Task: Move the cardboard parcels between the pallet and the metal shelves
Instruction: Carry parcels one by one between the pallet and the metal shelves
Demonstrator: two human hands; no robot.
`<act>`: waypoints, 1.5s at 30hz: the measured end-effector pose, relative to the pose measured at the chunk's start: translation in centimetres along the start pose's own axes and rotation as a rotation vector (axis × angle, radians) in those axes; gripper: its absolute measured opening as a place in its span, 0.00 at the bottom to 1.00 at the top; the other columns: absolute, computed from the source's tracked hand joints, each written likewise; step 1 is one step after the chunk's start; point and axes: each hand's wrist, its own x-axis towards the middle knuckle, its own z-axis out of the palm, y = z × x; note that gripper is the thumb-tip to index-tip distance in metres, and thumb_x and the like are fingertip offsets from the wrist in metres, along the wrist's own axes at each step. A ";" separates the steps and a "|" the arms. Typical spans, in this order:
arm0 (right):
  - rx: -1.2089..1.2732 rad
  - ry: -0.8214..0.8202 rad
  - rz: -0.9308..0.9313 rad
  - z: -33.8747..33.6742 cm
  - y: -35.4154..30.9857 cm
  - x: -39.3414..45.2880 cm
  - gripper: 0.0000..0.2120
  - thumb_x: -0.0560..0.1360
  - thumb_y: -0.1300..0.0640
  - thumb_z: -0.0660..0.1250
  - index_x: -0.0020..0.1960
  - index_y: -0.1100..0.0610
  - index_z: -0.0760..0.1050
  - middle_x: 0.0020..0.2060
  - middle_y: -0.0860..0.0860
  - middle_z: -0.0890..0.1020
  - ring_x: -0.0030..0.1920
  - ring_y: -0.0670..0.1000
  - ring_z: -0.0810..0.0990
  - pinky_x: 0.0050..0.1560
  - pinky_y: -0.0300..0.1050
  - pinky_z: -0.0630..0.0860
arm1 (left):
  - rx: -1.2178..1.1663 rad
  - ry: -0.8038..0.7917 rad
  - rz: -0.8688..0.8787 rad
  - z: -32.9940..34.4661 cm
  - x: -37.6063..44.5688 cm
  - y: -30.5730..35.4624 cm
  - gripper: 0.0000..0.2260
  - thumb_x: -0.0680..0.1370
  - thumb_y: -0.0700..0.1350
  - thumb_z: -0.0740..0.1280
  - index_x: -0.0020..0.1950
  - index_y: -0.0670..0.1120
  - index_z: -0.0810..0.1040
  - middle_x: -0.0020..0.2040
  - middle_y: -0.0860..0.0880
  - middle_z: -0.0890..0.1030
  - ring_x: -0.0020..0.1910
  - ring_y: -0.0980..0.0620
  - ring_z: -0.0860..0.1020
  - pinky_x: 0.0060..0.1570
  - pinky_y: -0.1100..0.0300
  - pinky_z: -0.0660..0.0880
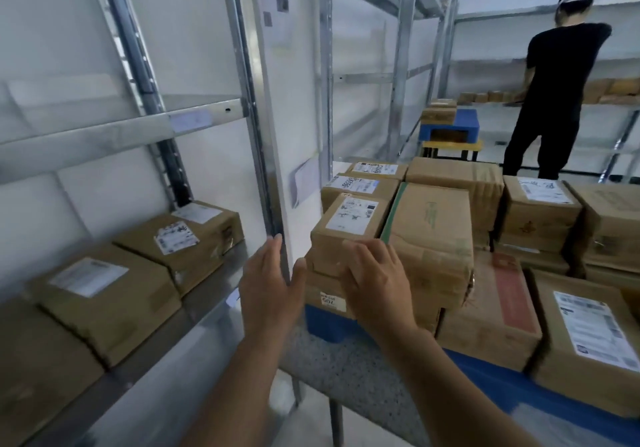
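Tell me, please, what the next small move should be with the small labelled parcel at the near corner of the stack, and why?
Probably bring the left hand onto the small parcel's left side: the right hand already rests on its front, while the left hangs open beside it, touching nothing.

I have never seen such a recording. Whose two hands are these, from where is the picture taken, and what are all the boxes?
There is one picture, from a camera worn on a person's head, looking forward and down. The left hand is open in the air beside a small labelled parcel; the right hand rests on its front. That parcel tops a stack of cardboard parcels on a blue pallet. More parcels lie on the metal shelf at left. Another person works at far shelves.
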 end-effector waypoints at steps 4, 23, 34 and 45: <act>0.084 -0.031 -0.056 0.8 -2.8 -2.0 0.10 0.72 0.61 0.69 0.53 0.61 0.79 0.49 0.56 0.80 0.48 0.57 0.77 0.45 0.49 0.76 | 0.058 0.013 -0.072 -2.5 -3.3 -2.3 0.27 0.79 0.58 0.57 0.75 0.52 0.59 0.75 0.50 0.62 0.73 0.49 0.60 0.70 0.48 0.61; 0.315 -0.294 -0.359 13.6 -23.0 -3.6 0.11 0.76 0.57 0.63 0.54 0.61 0.78 0.48 0.57 0.80 0.47 0.57 0.78 0.48 0.52 0.76 | 0.312 0.289 -0.325 -18.2 -7.8 -18.7 0.22 0.78 0.49 0.60 0.71 0.43 0.67 0.67 0.42 0.73 0.64 0.42 0.71 0.64 0.50 0.67; 0.312 -0.454 -0.388 22.3 -31.0 -5.0 0.13 0.77 0.58 0.64 0.59 0.62 0.76 0.53 0.58 0.81 0.54 0.58 0.79 0.57 0.52 0.72 | 0.350 0.337 -0.513 -23.5 -7.7 -27.5 0.26 0.79 0.56 0.59 0.75 0.48 0.61 0.72 0.48 0.67 0.70 0.47 0.64 0.68 0.52 0.62; 0.166 -0.677 -0.252 25.8 -31.3 -4.4 0.13 0.80 0.52 0.54 0.61 0.55 0.71 0.57 0.51 0.77 0.58 0.51 0.73 0.60 0.45 0.67 | 0.105 0.207 -0.888 -22.3 -8.2 -31.1 0.29 0.79 0.61 0.55 0.76 0.52 0.54 0.73 0.48 0.66 0.69 0.46 0.67 0.67 0.47 0.65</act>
